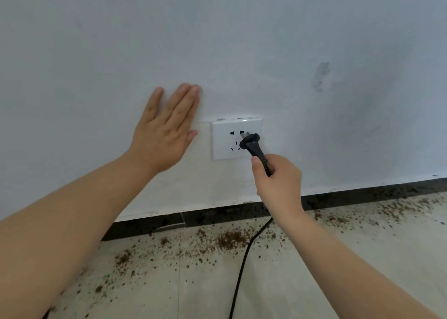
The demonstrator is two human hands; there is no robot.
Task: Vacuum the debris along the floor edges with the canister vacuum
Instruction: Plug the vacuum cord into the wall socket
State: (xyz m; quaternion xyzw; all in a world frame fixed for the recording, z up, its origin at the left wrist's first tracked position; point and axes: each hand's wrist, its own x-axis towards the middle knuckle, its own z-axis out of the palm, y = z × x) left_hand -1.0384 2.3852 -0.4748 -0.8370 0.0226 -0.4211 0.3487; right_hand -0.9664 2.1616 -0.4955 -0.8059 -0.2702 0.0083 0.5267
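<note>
two bare forearms were stretched forward from the bottom corners toward a white wall (242,40). the left hand (164,134) was laid flat against the wall just left of a white socket plate (225,146), its fingers straight and close together, holding nothing. the right hand (275,178) was curled round the neck of a black plug (252,144), thumb on top, and the plug's face was held at the plate's right side; whether the pins were seated could not be told. a black cord (244,258) was seen hanging from under that hand down across the pale floor (362,258). brown debris (227,240) was scattered over the floor, thickest beside the dark skirting (217,213) at the wall's foot.
</note>
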